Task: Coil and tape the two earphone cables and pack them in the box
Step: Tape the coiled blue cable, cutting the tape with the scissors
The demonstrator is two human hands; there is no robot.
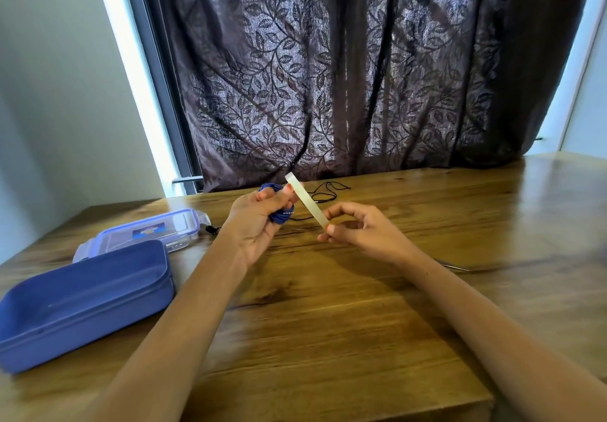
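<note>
My left hand [254, 221] grips a coiled blue earphone cable [279, 216] above the wooden table [328, 306]. A strip of pale clear tape [307, 200] slants between my hands. Its lower end is pinched by my right hand [358, 228]; its upper end stands up beside my left fingertips. A black earphone cable [328, 190] lies loose on the table behind my hands. The open blue box [82, 303] sits at the left, with nothing in it. Its clear lid [147, 231] with a blue rim lies just behind it.
A thin metal tool [455, 266], partly hidden by my right forearm, lies on the table at the right. A dark leaf-patterned curtain [328, 76] hangs behind the table's far edge. The table's near edge runs close under my forearms.
</note>
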